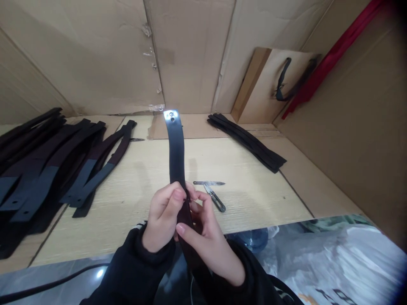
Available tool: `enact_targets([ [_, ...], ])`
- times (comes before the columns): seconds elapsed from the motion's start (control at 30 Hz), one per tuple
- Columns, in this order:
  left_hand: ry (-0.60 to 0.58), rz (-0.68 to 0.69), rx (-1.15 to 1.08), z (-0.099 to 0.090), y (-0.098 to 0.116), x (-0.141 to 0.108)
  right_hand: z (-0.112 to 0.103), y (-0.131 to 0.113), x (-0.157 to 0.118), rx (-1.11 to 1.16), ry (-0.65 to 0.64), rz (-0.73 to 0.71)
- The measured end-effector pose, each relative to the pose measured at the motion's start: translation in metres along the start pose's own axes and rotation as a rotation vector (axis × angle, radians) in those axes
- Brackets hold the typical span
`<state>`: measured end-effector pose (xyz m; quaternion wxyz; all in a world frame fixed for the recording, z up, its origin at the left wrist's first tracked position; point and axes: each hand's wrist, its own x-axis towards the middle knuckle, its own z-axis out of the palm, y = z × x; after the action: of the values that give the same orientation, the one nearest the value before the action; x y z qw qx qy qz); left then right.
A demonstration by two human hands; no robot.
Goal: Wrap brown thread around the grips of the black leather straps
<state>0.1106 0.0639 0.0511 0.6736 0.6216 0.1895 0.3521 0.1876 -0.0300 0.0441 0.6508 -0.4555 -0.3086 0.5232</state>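
A long black strap point(177, 148) stands upright before me, its glossy far end showing small holes. My left hand point(165, 214) grips it at mid-length, thumb bent over its left edge. Lower down on the right side, my right hand point(205, 235) holds the same strap, thumb on its face and fingers curled behind the edge. The strap's lower part runs down toward my lap between the sleeves. Beyond my right hand, small thread snips point(216, 199) and a thin pointed blade point(210, 183) lie on the table, touching or nearly so.
Many dark straps point(34, 169) are piled at the left of the wooden table point(127, 220). Another bundle of black straps point(248, 142) lies back right, near a paper bag point(263, 84) leaning on the cardboard wall. White plastic bags point(333, 258) sit below the table's front edge at right.
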Motion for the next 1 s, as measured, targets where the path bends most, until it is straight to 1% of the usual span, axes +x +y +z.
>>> enact_targets([
  [0.07, -0.02, -0.069, -0.025, 0.001, 0.0, -0.002, 0.0, 0.0, -0.004, 0.014, -0.026, -0.022],
  [0.13, -0.035, -0.095, -0.021, 0.002, 0.002, -0.004, 0.0, 0.002, -0.007, -0.028, -0.037, -0.065],
  [0.27, -0.027, -0.055, -0.007, 0.006, 0.005, -0.004, -0.003, 0.007, -0.012, -0.138, -0.034, -0.139],
  [0.4, 0.051, 0.008, 0.067, 0.01, 0.006, -0.001, -0.004, 0.008, -0.015, -0.304, 0.027, -0.241],
  [0.5, 0.068, 0.049, 0.137, 0.012, 0.004, 0.0, -0.004, 0.006, -0.015, -0.426, 0.065, -0.318],
  [0.63, 0.033, 0.032, 0.168, 0.011, 0.003, 0.001, -0.004, 0.004, -0.014, -0.343, 0.114, -0.265],
  [0.7, 0.036, 0.079, 0.191, 0.009, 0.003, 0.003, -0.005, 0.003, -0.013, -0.292, 0.161, -0.241],
  [0.77, 0.056, 0.164, 0.228, 0.007, 0.002, 0.006, -0.01, 0.002, -0.012, -0.26, 0.228, -0.212],
  [0.87, 0.087, 0.243, 0.25, 0.002, 0.0, 0.01, -0.021, 0.0, -0.012, -0.291, 0.327, -0.196],
  [0.93, 0.128, 0.249, 0.231, -0.001, -0.002, 0.015, -0.03, -0.001, -0.013, -0.352, 0.383, -0.227],
  [1.0, 0.175, 0.212, 0.215, -0.006, -0.003, 0.022, -0.038, -0.003, -0.014, -0.386, 0.432, -0.25],
])
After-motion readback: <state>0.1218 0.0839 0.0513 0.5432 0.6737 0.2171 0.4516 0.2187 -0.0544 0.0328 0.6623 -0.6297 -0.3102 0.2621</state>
